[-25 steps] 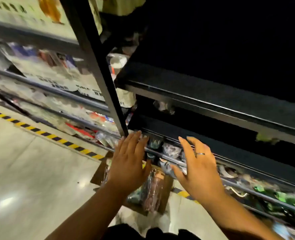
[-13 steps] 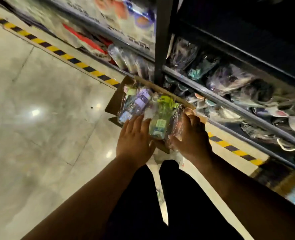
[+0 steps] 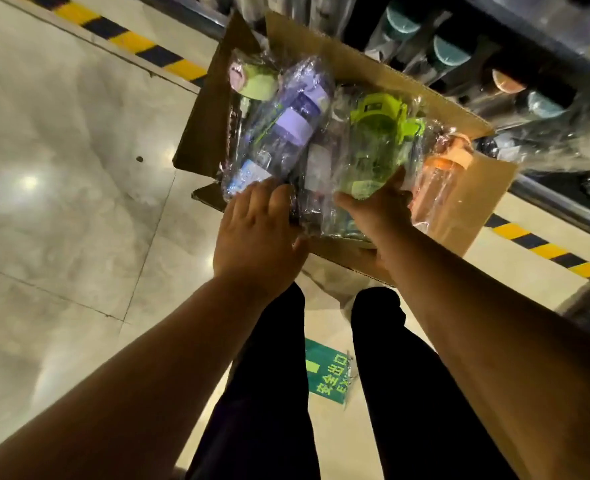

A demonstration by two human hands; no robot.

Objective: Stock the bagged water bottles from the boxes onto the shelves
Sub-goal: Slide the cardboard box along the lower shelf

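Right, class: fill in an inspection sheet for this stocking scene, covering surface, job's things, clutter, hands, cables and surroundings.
Surface: glossy tiled floor, yellow-black hazard tape along it.
Job's things: open cardboard box holding bagged bottles: purple bottle, lime-green bottle, orange bottle.
Clutter: green exit sticker on the floor between the person's legs.
Hands: left hand, fingers straight, touches the purple bottle's bag; right hand grips the lime-green bottle's bottom end.
Cables: nothing seen.
Surroundings: shelves beyond the box, stocked with bagged bottles.

Right hand (image 3: 376, 211) grips the green bagged bottle (image 3: 373, 140) in the box (image 3: 473, 206) — left hand (image 3: 257, 233) touches the purple bagged bottle (image 3: 286, 123)
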